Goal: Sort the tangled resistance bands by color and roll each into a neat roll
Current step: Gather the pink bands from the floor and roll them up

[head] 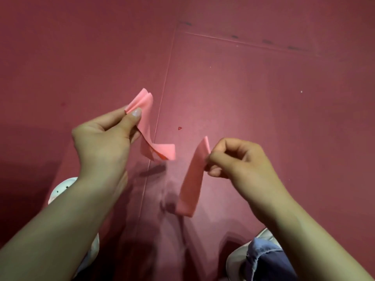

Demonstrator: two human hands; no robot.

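Observation:
My left hand (105, 138) pinches a pink resistance band (145, 122) between thumb and fingers. That band crumples above the thumb and curls into a loop below it, held in the air. My right hand (235, 159) pinches the upper end of a second pink band (191, 179), which hangs flat and straight down, its folded lower end blurred. The two pink pieces hang apart, with no visible link between them. Both are above the dark red floor (263, 98).
The floor is made of dark red mats with seams (162, 94) running away from me. A white shoe (60, 189) shows under my left forearm. A second shoe and a blue trouser cuff (265, 258) lie at the lower right. A small red speck (179, 128) lies on the mat.

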